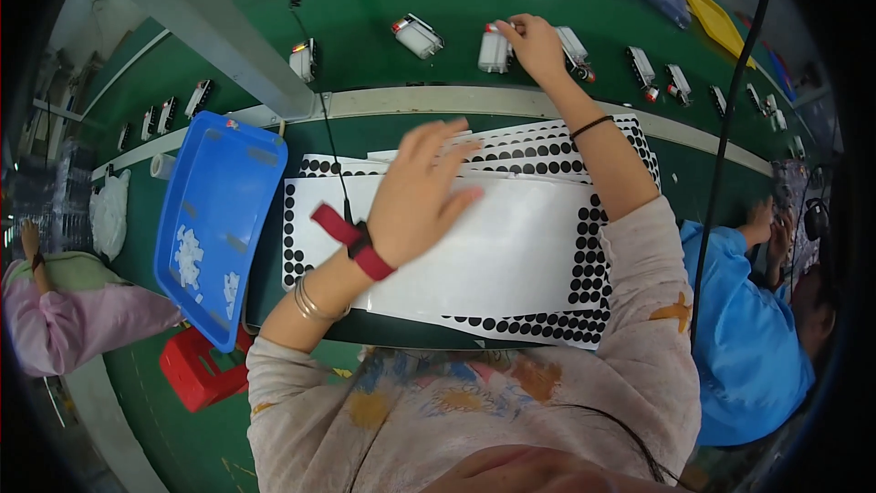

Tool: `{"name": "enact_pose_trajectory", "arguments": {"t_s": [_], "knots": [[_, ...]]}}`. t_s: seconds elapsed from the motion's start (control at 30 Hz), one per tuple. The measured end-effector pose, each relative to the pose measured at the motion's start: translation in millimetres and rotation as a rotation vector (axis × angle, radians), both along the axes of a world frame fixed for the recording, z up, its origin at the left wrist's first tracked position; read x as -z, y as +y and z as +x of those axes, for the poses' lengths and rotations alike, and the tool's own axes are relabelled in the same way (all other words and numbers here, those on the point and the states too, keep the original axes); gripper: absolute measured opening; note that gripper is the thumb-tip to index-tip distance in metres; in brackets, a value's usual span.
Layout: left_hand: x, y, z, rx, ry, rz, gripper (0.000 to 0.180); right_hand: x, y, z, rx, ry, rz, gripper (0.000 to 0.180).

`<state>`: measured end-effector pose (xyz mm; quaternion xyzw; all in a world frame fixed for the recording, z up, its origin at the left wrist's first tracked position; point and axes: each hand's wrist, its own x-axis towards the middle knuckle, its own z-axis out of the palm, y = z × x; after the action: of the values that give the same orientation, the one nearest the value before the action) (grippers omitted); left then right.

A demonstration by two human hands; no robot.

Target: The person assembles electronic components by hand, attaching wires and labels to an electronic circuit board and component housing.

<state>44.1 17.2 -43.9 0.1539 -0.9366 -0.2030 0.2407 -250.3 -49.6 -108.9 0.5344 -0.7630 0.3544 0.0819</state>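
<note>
My left hand hovers over a stack of white sheets, its fingers spread and holding nothing. Rows of round black stickers line the edges of these sheets. A red wrist strap with a black cord and metal bangles sit on that wrist. My right hand reaches to the far green belt, with thumb and fingertips closed at the red-tipped top of a white boxy device. Just right of that hand lies another white device, partly hidden behind it.
A blue tray with white scraps stands left of the sheets. More white devices lie along the belt. A grey post rises at left. A red stool stands below. Co-workers sit at both sides, one in blue sleeves.
</note>
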Motion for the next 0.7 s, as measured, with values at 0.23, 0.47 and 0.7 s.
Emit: {"name": "enact_pose_trajectory", "arguments": {"t_s": [0.23,0.47,0.7], "knots": [[-10.0,30.3,71.0,-0.158,-0.238,-0.099,0.050,-35.0,58.4,10.9,0.155,0.500,0.035,0.040],[20.5,-5.4,150.5,-0.577,-0.318,-0.235,0.035,-28.8,93.1,-40.8,-0.115,0.160,0.119,0.024],[31.6,-9.9,162.8,-0.633,-0.254,-0.194,0.028,-89.4,104.3,73.5,-0.462,-0.829,0.134,0.016]]}}
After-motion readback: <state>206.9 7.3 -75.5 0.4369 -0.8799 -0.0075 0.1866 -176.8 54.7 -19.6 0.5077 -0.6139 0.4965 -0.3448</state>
